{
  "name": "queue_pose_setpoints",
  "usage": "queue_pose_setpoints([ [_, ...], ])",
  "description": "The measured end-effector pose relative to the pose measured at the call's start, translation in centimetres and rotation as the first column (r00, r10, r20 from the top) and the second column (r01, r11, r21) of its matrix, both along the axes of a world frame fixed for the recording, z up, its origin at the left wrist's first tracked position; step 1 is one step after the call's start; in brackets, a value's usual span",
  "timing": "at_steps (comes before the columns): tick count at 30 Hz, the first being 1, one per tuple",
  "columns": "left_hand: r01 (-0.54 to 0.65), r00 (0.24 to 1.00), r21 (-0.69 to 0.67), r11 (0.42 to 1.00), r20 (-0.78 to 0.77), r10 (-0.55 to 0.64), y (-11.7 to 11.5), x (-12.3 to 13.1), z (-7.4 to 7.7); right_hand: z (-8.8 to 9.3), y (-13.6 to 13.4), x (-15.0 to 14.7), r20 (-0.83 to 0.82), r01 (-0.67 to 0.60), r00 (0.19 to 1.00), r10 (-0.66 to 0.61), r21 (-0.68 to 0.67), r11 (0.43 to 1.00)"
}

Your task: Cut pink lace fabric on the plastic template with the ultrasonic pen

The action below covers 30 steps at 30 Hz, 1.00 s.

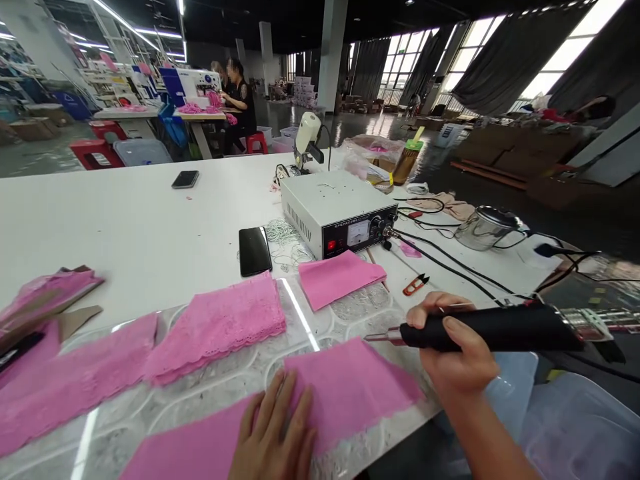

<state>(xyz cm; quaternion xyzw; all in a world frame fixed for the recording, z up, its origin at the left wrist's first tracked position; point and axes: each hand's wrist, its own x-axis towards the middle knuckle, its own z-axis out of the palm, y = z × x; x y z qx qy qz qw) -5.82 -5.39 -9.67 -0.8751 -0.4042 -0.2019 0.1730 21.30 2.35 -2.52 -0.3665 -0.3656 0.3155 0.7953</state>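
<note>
My left hand lies with fingers stretched out across a pink fabric piece at the table's front edge. Another pink piece runs out from beneath that hand to the left. In my right hand is a black handheld ultrasonic cutter, gripped round its barrel. Its thin metal tip points left, at the top corner of the fabric. Behind these lie a pink lace stack and a smaller folded pink piece.
A control box with a lit red switch stands mid-table, cabled to the right. Around it are a phone, thread snips, a glass pot and a drink bottle. Plastic bins stand below the right edge. People sew farther back.
</note>
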Motion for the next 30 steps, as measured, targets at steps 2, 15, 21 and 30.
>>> queue_pose_setpoints([
  [2, -0.007, 1.000, -0.003, 1.000, -0.011, 0.007, -0.02, 0.03, 0.15, -0.52, -0.42, 0.14, 0.004, 0.003, 1.000, -0.003, -0.006, 1.000],
  [15, -0.001, 1.000, 0.005, 1.000, -0.023, 0.001, 0.16, -0.10, 0.32, -1.21, 0.09, -0.24, 0.025, -0.029, 0.999, 0.028, 0.041, 0.999],
  [21, 0.003, 1.000, -0.004, 1.000, -0.020, -0.003, -0.03, -0.14, 0.36, -1.19, 0.25, -0.47, 0.002, -0.021, 1.000, 0.021, 0.058, 0.998],
  [30, -0.005, 0.999, -0.019, 1.000, -0.035, 0.004, 0.03, -0.04, 0.62, -1.01, 0.28, -0.49, 0.007, -0.070, 0.998, 0.070, 0.066, 0.995],
])
